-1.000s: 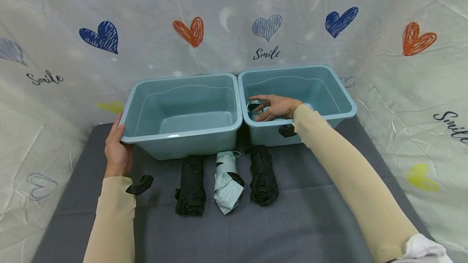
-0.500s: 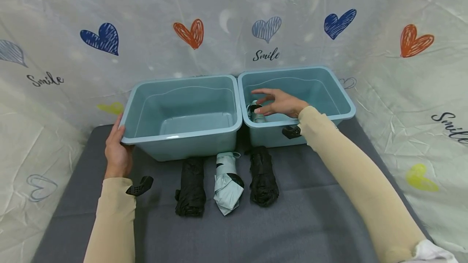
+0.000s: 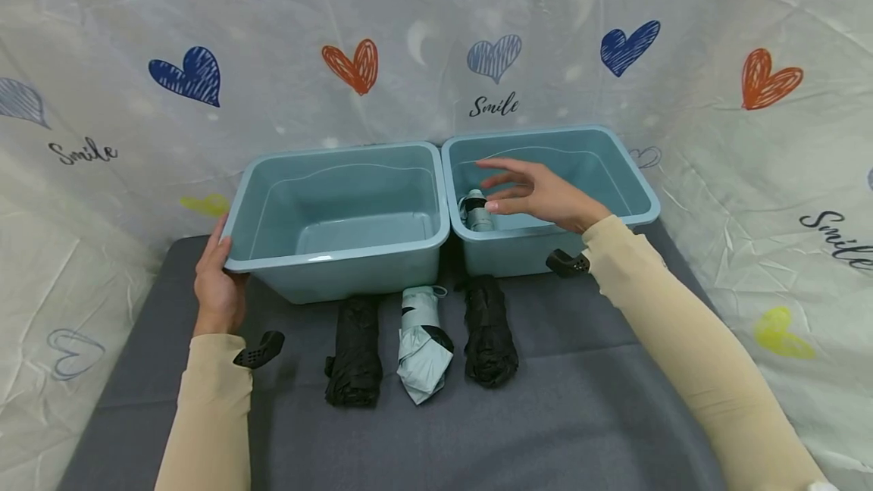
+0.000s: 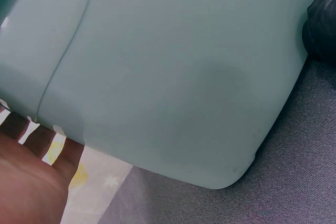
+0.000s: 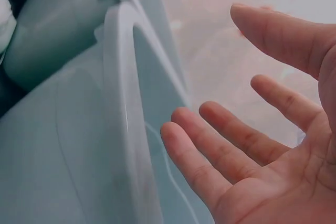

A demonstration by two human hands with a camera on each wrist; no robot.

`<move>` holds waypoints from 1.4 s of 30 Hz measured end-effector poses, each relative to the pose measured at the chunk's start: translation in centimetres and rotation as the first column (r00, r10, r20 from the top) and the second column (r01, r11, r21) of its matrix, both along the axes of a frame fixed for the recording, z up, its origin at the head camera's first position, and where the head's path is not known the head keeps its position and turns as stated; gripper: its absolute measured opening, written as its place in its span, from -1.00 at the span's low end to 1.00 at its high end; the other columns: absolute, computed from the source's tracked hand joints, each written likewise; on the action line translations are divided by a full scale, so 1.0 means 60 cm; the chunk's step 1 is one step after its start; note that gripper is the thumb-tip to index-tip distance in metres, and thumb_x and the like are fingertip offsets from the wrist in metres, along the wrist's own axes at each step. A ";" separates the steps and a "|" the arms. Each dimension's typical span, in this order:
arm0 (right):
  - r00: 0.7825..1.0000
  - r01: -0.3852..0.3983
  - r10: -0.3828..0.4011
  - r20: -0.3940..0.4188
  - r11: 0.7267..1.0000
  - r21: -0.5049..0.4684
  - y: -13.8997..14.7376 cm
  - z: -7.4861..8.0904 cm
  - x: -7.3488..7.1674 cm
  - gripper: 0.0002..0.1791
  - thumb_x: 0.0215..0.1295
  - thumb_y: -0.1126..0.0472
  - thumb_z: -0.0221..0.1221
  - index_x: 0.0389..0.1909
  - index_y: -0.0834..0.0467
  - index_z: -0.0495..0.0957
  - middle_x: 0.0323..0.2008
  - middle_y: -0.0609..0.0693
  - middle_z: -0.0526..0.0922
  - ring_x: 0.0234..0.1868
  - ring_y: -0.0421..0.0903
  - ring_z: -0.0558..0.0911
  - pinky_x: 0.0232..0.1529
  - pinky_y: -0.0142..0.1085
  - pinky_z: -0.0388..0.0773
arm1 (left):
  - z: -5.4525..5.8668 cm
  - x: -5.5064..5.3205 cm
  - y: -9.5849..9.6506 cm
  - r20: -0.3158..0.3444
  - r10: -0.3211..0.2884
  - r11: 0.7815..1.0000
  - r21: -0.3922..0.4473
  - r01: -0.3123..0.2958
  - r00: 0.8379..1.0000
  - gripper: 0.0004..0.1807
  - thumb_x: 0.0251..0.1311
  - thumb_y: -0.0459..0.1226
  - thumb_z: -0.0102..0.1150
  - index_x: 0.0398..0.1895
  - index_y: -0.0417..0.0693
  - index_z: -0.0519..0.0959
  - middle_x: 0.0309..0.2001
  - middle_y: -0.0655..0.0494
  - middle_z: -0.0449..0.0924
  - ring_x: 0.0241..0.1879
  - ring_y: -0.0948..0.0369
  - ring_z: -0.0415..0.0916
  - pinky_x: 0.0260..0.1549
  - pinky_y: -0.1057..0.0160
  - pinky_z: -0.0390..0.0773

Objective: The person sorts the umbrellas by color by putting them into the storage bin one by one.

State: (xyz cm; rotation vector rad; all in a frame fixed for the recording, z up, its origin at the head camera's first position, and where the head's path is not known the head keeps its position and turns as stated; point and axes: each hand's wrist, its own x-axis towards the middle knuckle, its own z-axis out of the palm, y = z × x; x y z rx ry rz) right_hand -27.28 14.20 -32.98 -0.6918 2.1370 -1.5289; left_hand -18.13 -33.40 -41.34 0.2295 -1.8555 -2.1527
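I'm hovering my right hand, fingers apart; left hand's straight against a bin. I'm guessing the umbrella is light, firm: pinch its middle.

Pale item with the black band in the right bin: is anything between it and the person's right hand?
Nothing visible does. In the head view the open right hand is over the right bin, near the pale item, with no object between; whether they touch is unclear.
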 end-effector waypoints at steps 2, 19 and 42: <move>1.000 0.000 -0.001 -0.012 1.000 -0.019 0.003 0.002 0.011 -0.21 0.38 0.17 0.33 0.56 -0.17 0.23 0.36 0.02 0.43 0.35 0.06 0.46 0.24 0.06 0.42 | 0.000 0.000 -0.001 -0.002 -0.006 1.000 0.002 0.006 1.000 -0.44 0.64 -0.07 -0.38 0.63 0.23 0.09 0.60 0.21 -0.02 0.51 0.11 0.00 0.31 0.24 0.16; 0.997 -0.038 0.029 -0.070 0.991 -0.130 0.031 -0.011 0.123 -0.23 0.36 0.25 0.32 0.54 -0.04 0.27 0.35 0.13 0.45 0.32 0.19 0.49 0.19 -0.08 0.50 | 0.000 0.000 -0.001 0.011 0.004 1.000 0.003 -0.004 1.000 -0.45 0.64 -0.06 -0.39 0.62 0.28 0.10 0.60 0.21 -0.01 0.52 0.14 -0.01 0.33 0.26 0.14; 0.998 0.033 -0.037 0.050 0.996 0.080 0.022 -0.176 0.170 -0.22 0.30 0.04 0.39 0.51 0.00 0.33 0.35 0.27 0.37 0.25 0.22 0.50 0.09 -0.01 0.53 | -0.001 0.000 -0.003 0.013 0.007 1.000 0.014 -0.007 1.000 -0.45 0.64 -0.07 -0.38 0.63 0.26 0.09 0.60 0.21 -0.01 0.52 0.15 -0.01 0.34 0.27 0.14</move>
